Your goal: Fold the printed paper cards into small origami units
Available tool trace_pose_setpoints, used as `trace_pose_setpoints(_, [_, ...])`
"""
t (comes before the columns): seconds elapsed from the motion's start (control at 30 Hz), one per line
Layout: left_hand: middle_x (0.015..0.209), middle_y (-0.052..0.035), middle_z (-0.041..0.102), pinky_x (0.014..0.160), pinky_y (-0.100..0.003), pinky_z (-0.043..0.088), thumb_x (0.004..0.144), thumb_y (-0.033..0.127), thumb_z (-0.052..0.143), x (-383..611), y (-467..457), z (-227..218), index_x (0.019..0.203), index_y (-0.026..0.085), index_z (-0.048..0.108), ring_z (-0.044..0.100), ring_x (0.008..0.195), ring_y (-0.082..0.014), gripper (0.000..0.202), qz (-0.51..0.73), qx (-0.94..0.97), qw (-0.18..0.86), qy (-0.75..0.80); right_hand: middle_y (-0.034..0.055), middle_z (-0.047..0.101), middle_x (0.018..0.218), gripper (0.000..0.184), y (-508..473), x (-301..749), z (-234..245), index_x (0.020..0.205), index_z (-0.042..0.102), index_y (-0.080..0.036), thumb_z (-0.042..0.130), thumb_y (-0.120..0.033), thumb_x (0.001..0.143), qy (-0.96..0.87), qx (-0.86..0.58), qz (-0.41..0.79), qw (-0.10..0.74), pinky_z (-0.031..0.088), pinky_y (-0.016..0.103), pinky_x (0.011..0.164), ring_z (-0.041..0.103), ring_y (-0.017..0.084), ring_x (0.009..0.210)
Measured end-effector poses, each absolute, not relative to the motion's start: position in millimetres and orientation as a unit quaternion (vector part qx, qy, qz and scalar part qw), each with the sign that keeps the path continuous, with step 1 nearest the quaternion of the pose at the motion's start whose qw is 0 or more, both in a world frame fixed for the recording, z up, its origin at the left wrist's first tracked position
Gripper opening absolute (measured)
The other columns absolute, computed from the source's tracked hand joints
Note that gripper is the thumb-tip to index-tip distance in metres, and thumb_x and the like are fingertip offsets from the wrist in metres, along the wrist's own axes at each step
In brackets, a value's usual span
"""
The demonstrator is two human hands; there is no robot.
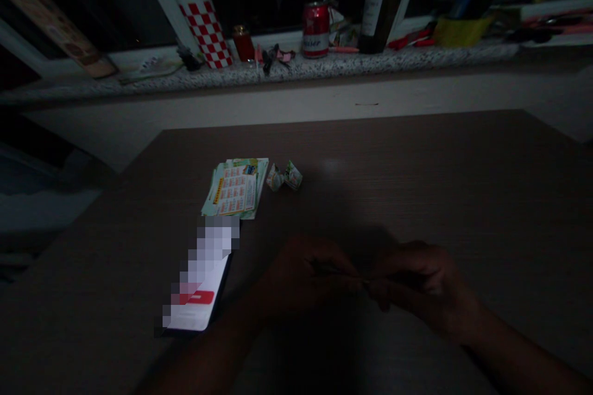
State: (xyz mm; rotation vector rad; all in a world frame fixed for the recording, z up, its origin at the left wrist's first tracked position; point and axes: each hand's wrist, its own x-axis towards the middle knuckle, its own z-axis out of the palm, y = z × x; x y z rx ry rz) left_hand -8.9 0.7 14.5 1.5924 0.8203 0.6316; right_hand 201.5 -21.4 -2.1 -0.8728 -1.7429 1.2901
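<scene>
The scene is very dark. My left hand (303, 278) and my right hand (419, 287) meet low over the brown table (440, 185), fingertips together on a small flat piece (356, 278) that looks like paper; it is too dark to tell more. A lit phone (204, 284) lies just left of my left hand. Beyond it sits a stack of printed paper sheets (236, 188), and beside that stack lie two small folded paper pieces (285, 177).
A stone windowsill (370, 65) runs along the back. On it stand a red-and-white checkered bottle (204, 24), a red can (315, 28), a dark wine bottle (382, 6), a small red jar (243, 43) and clutter.
</scene>
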Motion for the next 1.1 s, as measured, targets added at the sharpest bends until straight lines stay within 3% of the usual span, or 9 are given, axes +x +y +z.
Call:
trace_pose_setpoints(0.5, [0.063, -0.0005, 0.063, 0.049, -0.017, 0.035, 0.068, 0.026, 0.078, -3.1, -2.8, 16.9, 0.07, 0.013, 0.073, 0.05, 0.055, -0.0082, 0.014, 0.277, 0.582, 0.63, 0.432, 0.0011, 0.064, 0.056, 0.018, -20.2, 201.6, -6.5, 0.07, 0.071, -0.016, 0.068, -0.03, 0.082, -0.616, -0.399, 0.54, 0.413, 0.042, 0.021, 0.045, 0.056, 0.011, 0.049])
trace_pose_setpoints(0.63, [0.064, 0.0011, 0.063, 0.051, -0.018, 0.036, 0.065, 0.023, 0.08, -1.5, -2.6, 16.3, 0.075, 0.015, 0.074, 0.051, 0.057, -0.0086, 0.014, 0.275, 0.564, 0.64, 0.443, 0.0012, 0.064, 0.055, 0.018, -18.5, 201.4, -6.9, 0.07, 0.071, -0.016, 0.07, -0.031, 0.08, -0.595, -0.41, 0.544, 0.427, 0.044, 0.02, 0.045, 0.057, 0.011, 0.049])
trace_pose_setpoints(0.83, [0.062, 0.0024, 0.063, 0.053, -0.018, 0.038, 0.065, 0.021, 0.081, -0.4, -4.1, 16.2, 0.068, 0.015, 0.073, 0.051, 0.056, -0.0073, 0.01, 0.302, 0.577, 0.618, 0.441, 0.0011, 0.065, 0.053, 0.018, -17.4, 200.2, -6.4, 0.068, 0.071, -0.016, 0.07, -0.03, 0.079, -0.593, -0.414, 0.536, 0.436, 0.044, 0.02, 0.044, 0.057, 0.011, 0.048])
trace_pose_setpoints(0.9, [0.068, 0.0014, 0.066, 0.057, -0.018, 0.041, 0.065, 0.021, 0.081, -0.4, -4.9, 15.6, 0.075, 0.016, 0.075, 0.056, 0.061, -0.0092, 0.013, 0.31, 0.582, 0.611, 0.438, 0.001, 0.065, 0.053, 0.017, -17.3, 200.5, -6.6, 0.068, 0.07, -0.016, 0.07, -0.029, 0.079, -0.594, -0.413, 0.528, 0.444, 0.045, 0.019, 0.045, 0.057, 0.01, 0.048])
trace_pose_setpoints(1.0, [0.08, -0.0007, 0.071, 0.062, -0.021, 0.045, 0.064, 0.02, 0.082, -0.1, -5.7, 15.1, 0.087, 0.018, 0.074, 0.061, 0.071, -0.0129, 0.025, 0.32, 0.581, 0.6, 0.448, 0.0009, 0.065, 0.055, 0.015, -17.3, 201.9, -7.0, 0.068, 0.069, -0.017, 0.07, -0.026, 0.079, -0.601, -0.424, 0.492, 0.467, 0.046, 0.019, 0.046, 0.058, 0.011, 0.049])
trace_pose_setpoints(1.1, [0.078, -0.0007, 0.07, 0.063, -0.021, 0.046, 0.067, 0.017, 0.079, 1.1, -5.4, 14.7, 0.083, 0.016, 0.073, 0.061, 0.07, -0.0128, 0.017, 0.319, 0.587, 0.578, 0.469, 0.0006, 0.065, 0.058, 0.011, -17.2, 202.0, -6.9, 0.069, 0.068, -0.018, 0.069, -0.023, 0.079, -0.63, -0.436, 0.43, 0.478, 0.046, 0.02, 0.046, 0.058, 0.011, 0.051])
